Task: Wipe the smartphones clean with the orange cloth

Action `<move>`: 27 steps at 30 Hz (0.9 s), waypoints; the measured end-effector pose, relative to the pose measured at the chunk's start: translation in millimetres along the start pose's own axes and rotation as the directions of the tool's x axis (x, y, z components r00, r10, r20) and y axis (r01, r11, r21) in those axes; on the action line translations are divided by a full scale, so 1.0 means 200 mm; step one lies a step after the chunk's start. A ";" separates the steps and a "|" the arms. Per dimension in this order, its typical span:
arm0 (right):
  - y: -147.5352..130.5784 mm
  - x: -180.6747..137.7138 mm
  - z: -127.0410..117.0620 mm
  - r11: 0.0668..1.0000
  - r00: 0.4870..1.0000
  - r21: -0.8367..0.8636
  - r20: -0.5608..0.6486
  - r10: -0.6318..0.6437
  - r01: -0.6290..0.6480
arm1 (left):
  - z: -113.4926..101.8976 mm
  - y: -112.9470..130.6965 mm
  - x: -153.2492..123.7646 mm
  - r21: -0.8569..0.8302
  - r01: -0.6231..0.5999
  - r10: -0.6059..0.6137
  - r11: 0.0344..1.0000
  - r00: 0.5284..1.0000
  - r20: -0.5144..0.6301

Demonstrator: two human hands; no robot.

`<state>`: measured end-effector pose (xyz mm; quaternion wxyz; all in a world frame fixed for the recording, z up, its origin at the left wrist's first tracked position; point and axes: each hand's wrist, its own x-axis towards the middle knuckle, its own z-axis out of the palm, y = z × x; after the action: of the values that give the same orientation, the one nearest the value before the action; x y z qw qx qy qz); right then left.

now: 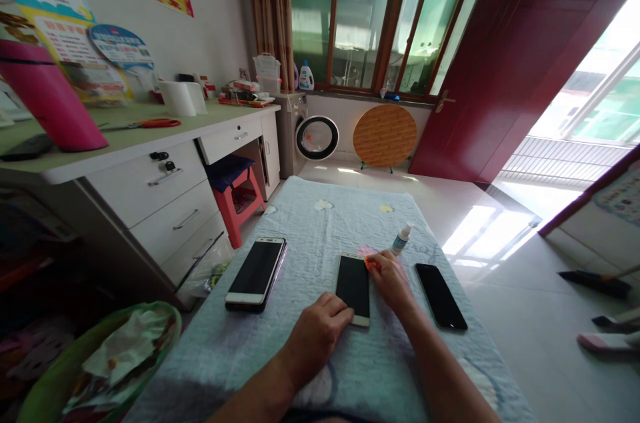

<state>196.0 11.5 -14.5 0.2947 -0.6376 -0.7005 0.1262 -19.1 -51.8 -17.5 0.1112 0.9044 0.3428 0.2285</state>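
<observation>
A white-framed smartphone with a dark screen lies in the middle of the light blue cloth. My left hand, fingers curled together, grips its lower left edge. At its upper right corner my right hand pinches a small orange piece, whose kind I cannot make out. Something pink lies just behind that corner. A small spray bottle with a white cap stands beyond my right hand. To the right lies a black smartphone; to the left, a stack of phones with a white one on top.
The cloth-covered table stands before me. On the left are a desk with scissors and a pink flask, a red stool and a green waste basket. Behind are a washing machine and a red door.
</observation>
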 end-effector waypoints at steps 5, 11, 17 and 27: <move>0.00 0.00 0.03 0.997 0.998 -0.038 -0.017 0.060 -0.061 | 0.03 0.01 0.02 0.086 0.011 -0.009 0.996 1.000 -0.014; -0.01 0.01 0.07 0.997 0.994 0.015 -0.078 0.074 -0.073 | 0.05 0.02 0.03 0.146 0.010 -0.004 0.989 0.999 -0.046; -0.04 0.00 0.06 0.993 0.995 0.073 -0.036 0.094 -0.091 | 0.05 0.02 0.03 0.152 0.040 -0.032 0.988 0.998 -0.052; -0.13 -0.16 -0.02 0.989 0.988 0.083 0.102 0.112 -0.120 | 0.08 -0.01 0.02 0.113 0.037 -0.023 0.993 0.992 -0.123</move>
<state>177.1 -24.0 -4.9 0.2804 -0.6567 -0.6694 0.2052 -9.5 -48.4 -29.6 0.0413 0.8885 0.3752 0.2611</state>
